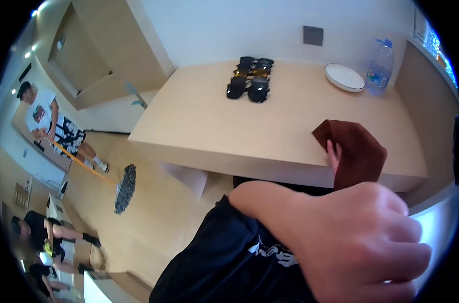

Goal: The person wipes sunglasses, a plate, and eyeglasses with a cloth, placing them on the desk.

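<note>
My left hand [366, 242] is large in the foreground, its back to the camera and its fingers curled into a fist. What it holds, if anything, is hidden. Just beyond it a brown cloth [361, 154] hangs over the table's front edge, its lower end running out of sight behind that fist. Only a few fingers of my right hand [333, 154] show, pressed against the cloth's left side; the rest is covered. Sunglasses [248, 90] lie folded out in a row on the light wooden table [204, 118], with a yellow-tinted pair [252, 72] among them.
A white plate [344, 77] and a clear plastic bottle [380, 68] stand at the table's back right. To the left a person [43, 113] holds a mop [124, 189] on the floor. Other people [37, 235] sit at the lower left.
</note>
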The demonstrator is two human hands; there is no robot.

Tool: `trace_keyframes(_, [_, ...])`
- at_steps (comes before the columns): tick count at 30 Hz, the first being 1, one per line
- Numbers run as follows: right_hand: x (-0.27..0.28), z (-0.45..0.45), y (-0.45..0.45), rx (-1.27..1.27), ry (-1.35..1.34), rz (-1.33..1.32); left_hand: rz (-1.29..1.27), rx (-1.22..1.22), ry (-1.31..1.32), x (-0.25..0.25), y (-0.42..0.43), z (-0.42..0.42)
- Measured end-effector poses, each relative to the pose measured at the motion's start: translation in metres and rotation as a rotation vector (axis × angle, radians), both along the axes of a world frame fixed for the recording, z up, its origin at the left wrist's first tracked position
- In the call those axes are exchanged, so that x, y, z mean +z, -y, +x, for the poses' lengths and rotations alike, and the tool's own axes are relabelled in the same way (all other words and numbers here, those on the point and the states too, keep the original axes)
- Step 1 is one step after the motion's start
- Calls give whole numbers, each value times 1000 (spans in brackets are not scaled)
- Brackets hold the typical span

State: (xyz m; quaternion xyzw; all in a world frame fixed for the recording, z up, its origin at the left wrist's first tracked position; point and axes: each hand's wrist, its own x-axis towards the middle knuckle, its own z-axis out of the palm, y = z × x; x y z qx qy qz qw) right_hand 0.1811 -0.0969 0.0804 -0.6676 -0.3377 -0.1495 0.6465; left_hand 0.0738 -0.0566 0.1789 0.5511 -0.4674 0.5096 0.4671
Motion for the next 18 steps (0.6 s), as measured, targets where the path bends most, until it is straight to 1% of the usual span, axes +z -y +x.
trace_keyframes(1, [-1,0,-1,-1,13,-30,-3,20,-10,-8,7,8])
trace_keyframes(3, [-1,2,-3,-7,33,-76,-302,191,429,-27,29,36])
trace_keyframes(4, [-1,2,-4,-7,39,-89,-273,164,409,-23,29,38])
trace_keyframes(7, [-2,2,-7,-14,60,-132,-69,70,170,-21,15,24])
trace_keyframes(11, [-2,0,-7,-48,103,-230,77,82,11,-23,-1,8])
trace_keyframes(12, [-2,1,-8,-35,102,-255,112,96,-27,-23,-6,5])
trace_keyframes(13, [-7,9,-6,76,61,-178,108,80,-25,-21,-13,5])
trace_keyframes(14, [-15,16,-6,186,25,-100,329,299,-57,-18,-24,10])
trace_keyframes(15, [-22,18,-7,162,26,-111,542,515,-87,-18,-34,13])
trace_keyframes(16, [-30,20,-9,94,43,-62,531,731,-189,-26,-47,16])
trace_keyframes(17, [-36,21,-13,26,62,-8,692,702,-164,-30,-76,35])
trace_keyframes(18, [-36,19,-15,-41,78,50,759,909,-318,-39,-107,39])
